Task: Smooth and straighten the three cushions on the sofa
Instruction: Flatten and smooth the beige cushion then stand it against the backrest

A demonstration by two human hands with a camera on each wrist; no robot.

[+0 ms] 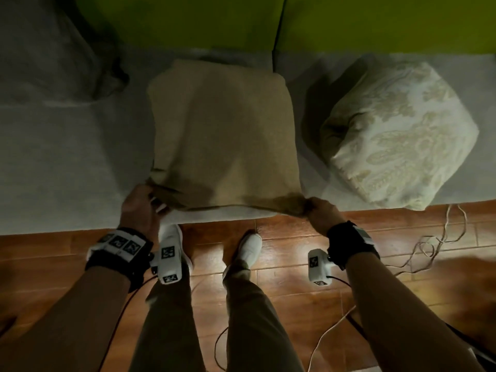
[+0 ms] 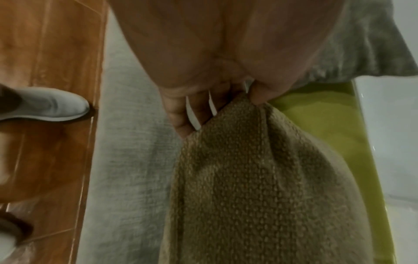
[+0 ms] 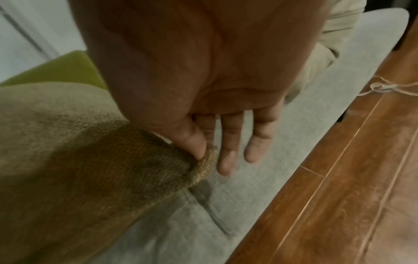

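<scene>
Left hand (image 1: pixel 138 204) and right hand (image 1: pixel 320 213) each pinching a near corner of the tan cushion (image 1: pixel 222 135), middle of the sofa seat (image 1: pixel 67 162), patterned cushion (image 1: pixel 400 135) right of it, grey cushion (image 1: pixel 45 49) left, three cushions

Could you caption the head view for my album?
Both hands, left and right, pinch the tan cushion's near corners.

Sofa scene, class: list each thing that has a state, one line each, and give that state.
tan cushion: flat on the seat, near corners pinched
patterned cushion: skewed, crumpled, untouched
grey cushion: slumped at the back, creased
left hand: pinches the near left corner
right hand: pinches the near right corner
</scene>
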